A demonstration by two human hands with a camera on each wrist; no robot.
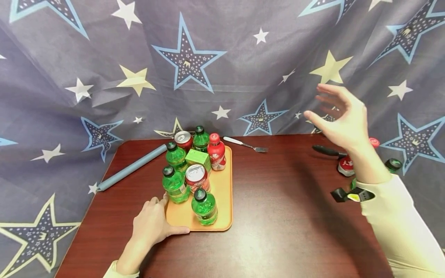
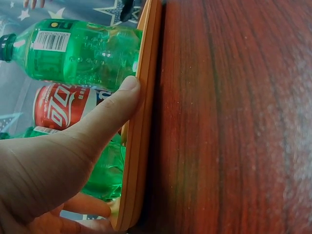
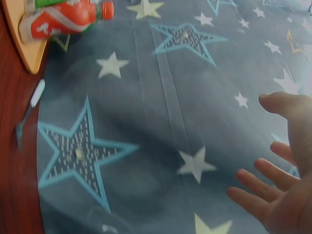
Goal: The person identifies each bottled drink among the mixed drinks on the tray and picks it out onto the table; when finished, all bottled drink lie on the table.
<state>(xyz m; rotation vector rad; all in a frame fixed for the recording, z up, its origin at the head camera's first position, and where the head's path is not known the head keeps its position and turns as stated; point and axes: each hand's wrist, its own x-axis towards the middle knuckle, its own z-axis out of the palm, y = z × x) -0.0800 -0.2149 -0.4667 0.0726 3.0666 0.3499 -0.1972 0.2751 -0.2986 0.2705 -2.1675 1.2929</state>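
A yellow-orange tray (image 1: 222,200) stands left of the table's middle, carrying several green bottles (image 1: 204,208), two red cans (image 1: 196,177), a green box (image 1: 199,157) and a red bottle (image 1: 217,152). At its near left corner, my left hand (image 1: 151,222) holds the tray, thumb along the front edge and fingers at the left side. The left wrist view has the thumb (image 2: 109,105) on the rim, close to a green bottle (image 2: 83,51). Raised above the table's right side, my right hand (image 1: 344,116) holds nothing, its fingers and thumb spread apart.
A blue-grey stick (image 1: 132,168) lies left of the tray. Behind the tray's right side lies a fork (image 1: 246,144) with a white handle. Near my right forearm are a black-handled item (image 1: 328,150), a red item (image 1: 345,166) and a green bottle (image 1: 393,165), partly hidden.
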